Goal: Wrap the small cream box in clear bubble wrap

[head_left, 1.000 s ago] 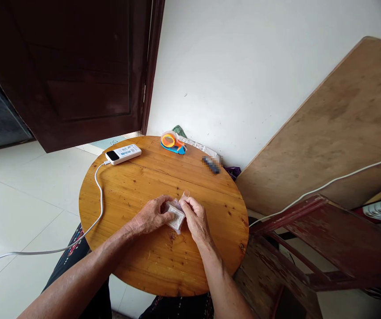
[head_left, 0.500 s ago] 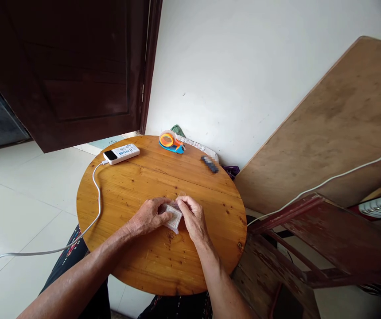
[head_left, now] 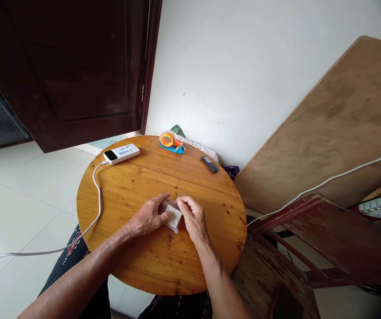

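Observation:
A small, pale, flat packet in clear plastic wrap (head_left: 173, 216) is between my hands over the round wooden table (head_left: 134, 186). My left hand (head_left: 151, 215) holds its left side, thumb on top and forefinger reaching past the far edge. At the packet's upper right corner, my right hand (head_left: 192, 215) pinches the clear wrap between thumb and bent fingers. The underside of the packet and some fingertips are hidden.
At the table's back left lies a white power bank (head_left: 122, 153) with a white cable. An orange and blue tape dispenser (head_left: 172, 141) and a blurred dark object (head_left: 209, 164) lie farther back. A dark red wooden chair (head_left: 353, 235) stands at right.
The left forefinger has lifted and stretched slightly forward from the packet's far edge. My right hand has hardly moved.

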Tool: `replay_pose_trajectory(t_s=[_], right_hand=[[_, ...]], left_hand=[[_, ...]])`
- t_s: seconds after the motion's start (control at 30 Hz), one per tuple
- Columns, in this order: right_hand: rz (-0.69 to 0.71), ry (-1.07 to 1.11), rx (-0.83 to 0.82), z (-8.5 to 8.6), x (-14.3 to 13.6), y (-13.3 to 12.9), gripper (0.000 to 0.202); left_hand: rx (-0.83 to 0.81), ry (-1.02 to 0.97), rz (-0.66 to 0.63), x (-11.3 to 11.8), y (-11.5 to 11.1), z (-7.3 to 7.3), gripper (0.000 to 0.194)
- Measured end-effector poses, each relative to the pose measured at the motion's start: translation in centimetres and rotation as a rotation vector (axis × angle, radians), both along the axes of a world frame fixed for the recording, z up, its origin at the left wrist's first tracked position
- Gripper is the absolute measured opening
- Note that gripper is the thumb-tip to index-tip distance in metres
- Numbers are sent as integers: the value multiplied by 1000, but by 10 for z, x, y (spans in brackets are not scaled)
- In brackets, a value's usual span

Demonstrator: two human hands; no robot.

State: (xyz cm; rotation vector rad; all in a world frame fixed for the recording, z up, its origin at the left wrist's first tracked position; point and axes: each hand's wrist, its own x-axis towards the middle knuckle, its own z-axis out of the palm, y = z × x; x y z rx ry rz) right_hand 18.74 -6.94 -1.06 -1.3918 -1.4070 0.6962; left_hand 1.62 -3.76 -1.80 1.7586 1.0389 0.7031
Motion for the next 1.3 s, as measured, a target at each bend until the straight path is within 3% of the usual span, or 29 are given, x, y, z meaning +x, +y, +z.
replay_pose_trajectory(t_s=[0.27, 0.67, 1.0, 1.3], right_hand=[[-17, 28, 13, 3, -1, -1, 24], [-56, -228, 158, -2, -4, -6, 21], [-62, -242, 161, -4, -5, -4, 21], [-83, -253, 134, -5, -2, 1, 21]], left_hand=[[-15, 15, 5, 2, 1, 5, 63], [50, 41, 60, 6, -1, 5, 47], [54, 42, 84, 10, 0, 2, 46], [276, 78, 124, 9, -4, -5, 34]])
